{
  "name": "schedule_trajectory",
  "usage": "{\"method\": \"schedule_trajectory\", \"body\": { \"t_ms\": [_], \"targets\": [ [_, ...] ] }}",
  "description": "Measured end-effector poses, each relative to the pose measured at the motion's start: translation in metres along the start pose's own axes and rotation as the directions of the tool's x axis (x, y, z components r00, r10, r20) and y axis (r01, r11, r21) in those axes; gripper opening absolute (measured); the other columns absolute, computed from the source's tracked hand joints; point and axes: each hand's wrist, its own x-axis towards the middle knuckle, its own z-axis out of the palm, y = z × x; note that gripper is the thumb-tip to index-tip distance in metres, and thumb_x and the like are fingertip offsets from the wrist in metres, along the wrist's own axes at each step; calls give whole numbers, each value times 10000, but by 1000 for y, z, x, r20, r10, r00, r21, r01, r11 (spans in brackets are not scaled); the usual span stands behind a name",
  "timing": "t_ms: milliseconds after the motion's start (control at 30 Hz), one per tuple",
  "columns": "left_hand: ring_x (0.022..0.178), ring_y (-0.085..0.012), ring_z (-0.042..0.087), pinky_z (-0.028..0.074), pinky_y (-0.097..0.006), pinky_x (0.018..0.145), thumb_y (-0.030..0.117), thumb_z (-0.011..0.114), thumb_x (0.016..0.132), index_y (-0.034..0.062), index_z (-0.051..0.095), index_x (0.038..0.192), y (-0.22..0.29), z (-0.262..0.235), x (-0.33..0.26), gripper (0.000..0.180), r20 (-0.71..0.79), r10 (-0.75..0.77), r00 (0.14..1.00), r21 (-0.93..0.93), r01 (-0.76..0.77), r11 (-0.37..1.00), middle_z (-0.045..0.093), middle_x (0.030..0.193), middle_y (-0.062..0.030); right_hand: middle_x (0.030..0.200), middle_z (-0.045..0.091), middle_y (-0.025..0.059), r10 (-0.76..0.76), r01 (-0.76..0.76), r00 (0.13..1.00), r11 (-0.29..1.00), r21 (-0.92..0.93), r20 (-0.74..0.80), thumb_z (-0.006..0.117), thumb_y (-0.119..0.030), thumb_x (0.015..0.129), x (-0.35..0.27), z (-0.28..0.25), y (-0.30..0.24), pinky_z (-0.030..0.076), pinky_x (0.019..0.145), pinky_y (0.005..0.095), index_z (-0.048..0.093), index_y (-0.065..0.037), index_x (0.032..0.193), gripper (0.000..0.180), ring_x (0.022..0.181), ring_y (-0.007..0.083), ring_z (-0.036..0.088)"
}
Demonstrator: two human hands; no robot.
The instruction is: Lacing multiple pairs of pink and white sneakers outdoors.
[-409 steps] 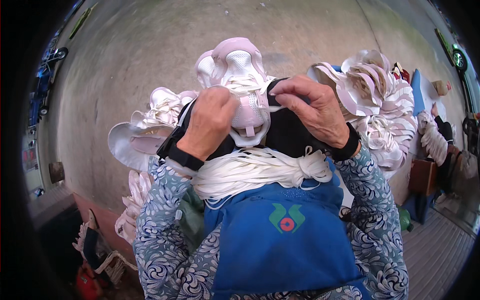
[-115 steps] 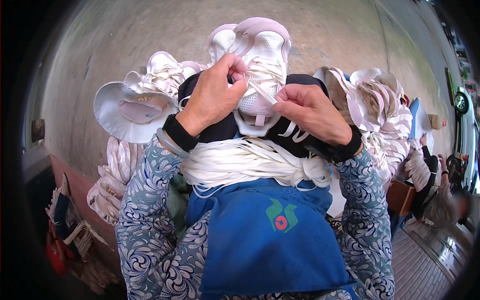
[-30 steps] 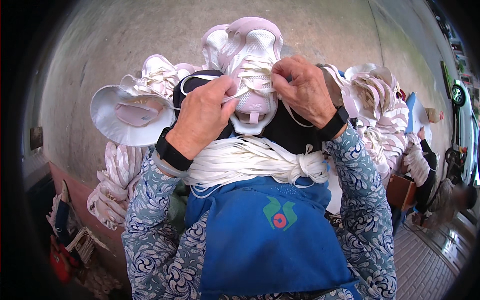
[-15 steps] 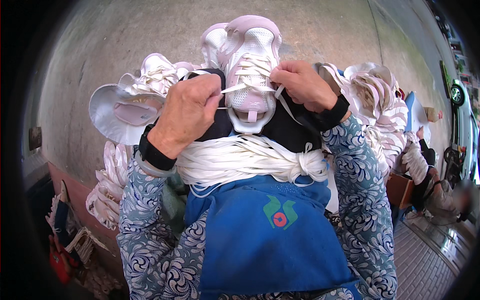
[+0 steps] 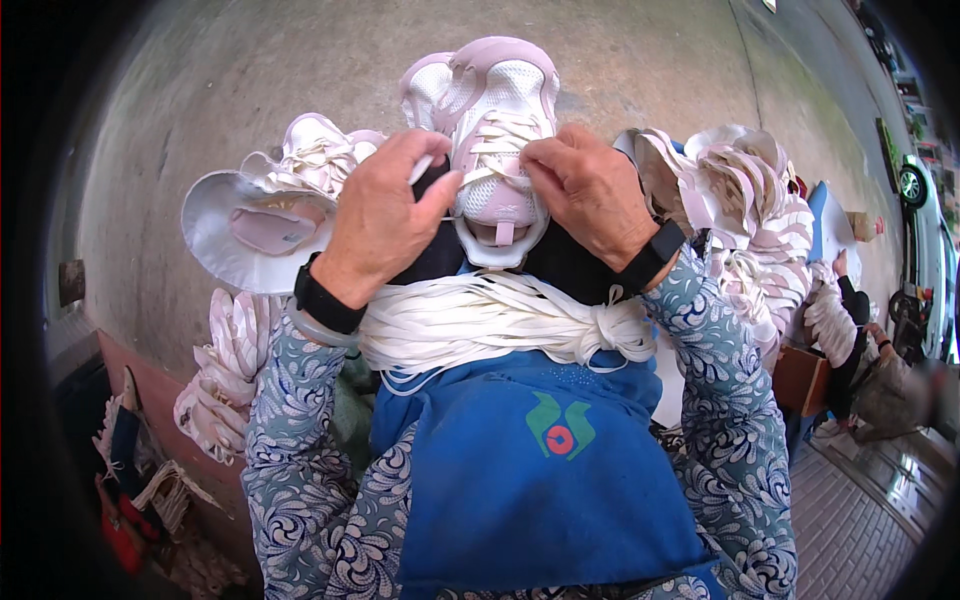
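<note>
A pink and white shoe upper [image 5: 503, 88] stands toe-away between my hands, above my dark-clad knees. White lace [image 5: 497, 140] criss-crosses its front. My left hand [image 5: 385, 215] is closed just left of the shoe, with a short white lace end [image 5: 420, 168] showing between thumb and fingers. On the other side, my right hand [image 5: 592, 195] pinches at the right eyelet edge, where the lace runs; its fingertips partly cover the spot. A thick bundle of white laces [image 5: 490, 318], knotted at its right end, lies across my lap on a blue apron [image 5: 530, 500].
Laced shoe uppers [image 5: 318, 160] and an opened-out upper [image 5: 205, 230] lie on the left. Stacked uppers [image 5: 745, 185] stand on the right, with more [image 5: 215, 370] lower left. Another person [image 5: 880, 385] sits at far right near a wooden box [image 5: 802, 380]; a parked car [image 5: 930, 220] stands beyond.
My left hand has risen slightly and turned, a lace end now showing in it. My right hand has shifted a little left and down over the eyelets. The lace stretched between them no longer shows.
</note>
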Motion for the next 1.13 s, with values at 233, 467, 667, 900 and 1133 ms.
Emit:
{"method": "schedule_trajectory", "body": {
  "t_ms": [233,467,667,900,1133],
  "targets": [
    [770,-349,647,508,-391,682,123,674,831,39,633,984,0,14,-1,179,41,18,999,-28,-17,999,659,858,-151,842,610,134,-65,118,988,901,-418,138,647,-115,758,9,3,-21,525,548,380,652,-31,806,97,652,252,673],
    [734,-176,651,502,-296,684,100,644,871,1,647,999,-6,8,-8,162,171,-118,978,-121,139,983,675,794,-104,771,618,187,101,-183,949,948,260,300,564,-171,780,20,-8,17,487,648,423,649,-17,817,180,675,321,615],
    [710,-114,605,480,-259,658,129,653,879,15,655,1046,10,9,3,202,168,-135,976,-124,157,980,651,765,-91,723,616,35,185,-624,745,536,569,641,554,-142,825,26,-20,36,371,507,261,654,-30,832,150,584,112,511],
    [692,-130,611,485,-265,646,150,628,899,17,654,1083,17,34,31,229,321,7,947,-261,81,962,678,812,-108,715,559,-38,135,-663,745,37,748,654,589,-87,836,9,-14,37,259,452,166,646,-74,872,69,547,17,403],
    [670,-155,537,457,-284,655,186,598,927,26,623,978,8,23,35,170,518,-46,854,-344,257,903,627,761,-31,833,651,-8,269,-573,813,521,632,516,586,-154,907,6,-25,35,445,604,208,659,-31,986,163,682,82,562]
  ]
}}
